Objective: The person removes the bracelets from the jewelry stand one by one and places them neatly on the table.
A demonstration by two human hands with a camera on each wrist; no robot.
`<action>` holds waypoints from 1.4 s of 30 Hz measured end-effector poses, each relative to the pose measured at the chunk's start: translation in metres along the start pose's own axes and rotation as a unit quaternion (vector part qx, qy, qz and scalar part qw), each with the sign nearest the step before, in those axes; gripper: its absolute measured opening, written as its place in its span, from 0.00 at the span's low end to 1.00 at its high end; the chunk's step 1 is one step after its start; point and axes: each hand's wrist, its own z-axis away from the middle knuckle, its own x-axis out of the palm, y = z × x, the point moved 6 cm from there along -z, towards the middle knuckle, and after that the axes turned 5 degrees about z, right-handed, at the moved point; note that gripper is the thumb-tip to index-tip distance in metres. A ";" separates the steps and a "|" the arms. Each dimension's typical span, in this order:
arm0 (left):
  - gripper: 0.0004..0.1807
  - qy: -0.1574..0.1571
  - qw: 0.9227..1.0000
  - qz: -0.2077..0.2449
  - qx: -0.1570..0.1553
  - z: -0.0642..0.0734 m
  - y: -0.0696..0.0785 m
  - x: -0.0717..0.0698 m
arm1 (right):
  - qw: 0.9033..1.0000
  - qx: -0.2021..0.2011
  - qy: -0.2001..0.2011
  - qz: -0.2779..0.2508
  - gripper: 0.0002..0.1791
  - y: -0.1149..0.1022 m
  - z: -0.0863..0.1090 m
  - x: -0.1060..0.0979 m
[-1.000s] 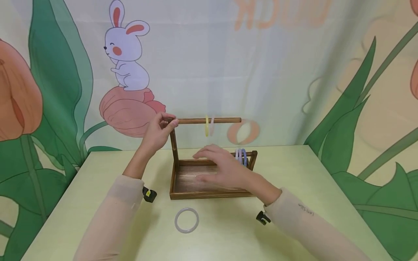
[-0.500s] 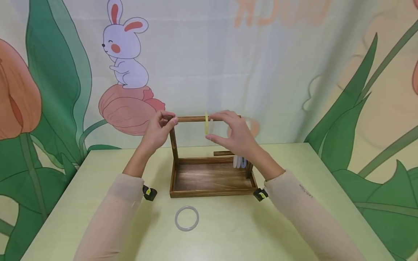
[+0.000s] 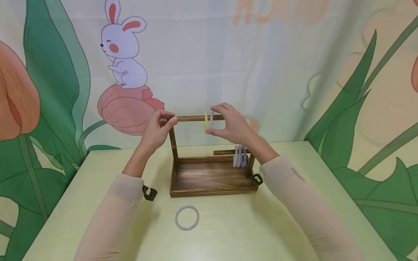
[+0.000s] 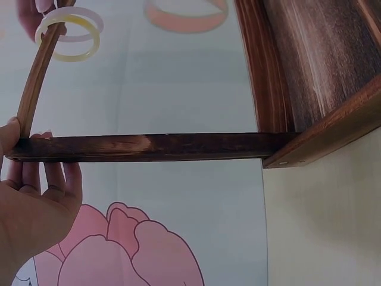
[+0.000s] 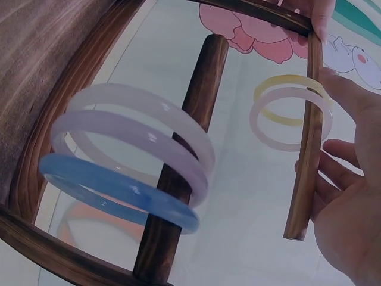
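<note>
A dark wooden bangle stand (image 3: 213,192) has an upper bar on its left post and a lower bar at its right. At the upper left corner my left hand (image 3: 158,128) grips the stand, thumb in front and fingers behind. A yellow bangle (image 3: 206,123) and a pale pink bangle (image 3: 211,117) hang on the upper bar. My right hand (image 3: 236,125) pinches the pale pink bangle between thumb and fingertips, beside the yellow one. The lower bar carries a whitish bangle (image 5: 137,98), a lilac bangle (image 5: 128,131) and a blue bangle (image 5: 119,187).
A greyish, translucent bangle (image 3: 187,218) lies flat on the pale table (image 3: 228,232) in front of the stand's tray base. Behind the table hangs a printed curtain (image 3: 274,72) with a rabbit and tulips.
My right hand has risen from above the tray to the upper bar and taken hold of the pale pink bangle. My left hand has stayed on the stand's corner.
</note>
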 end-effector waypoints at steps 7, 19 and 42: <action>0.21 -0.002 1.000 -0.002 -0.004 0.000 -0.001 0.002 | 0.999 0.015 -0.041 -0.004 0.45 0.005 -0.003 0.004; 0.21 -0.003 1.000 0.002 -0.002 0.000 -0.001 0.002 | 0.999 0.023 -0.044 -0.003 0.40 0.008 -0.002 0.008; 0.22 0.004 1.000 -0.008 0.002 0.000 0.000 0.001 | 0.999 0.020 -0.040 0.019 0.40 0.008 -0.002 0.012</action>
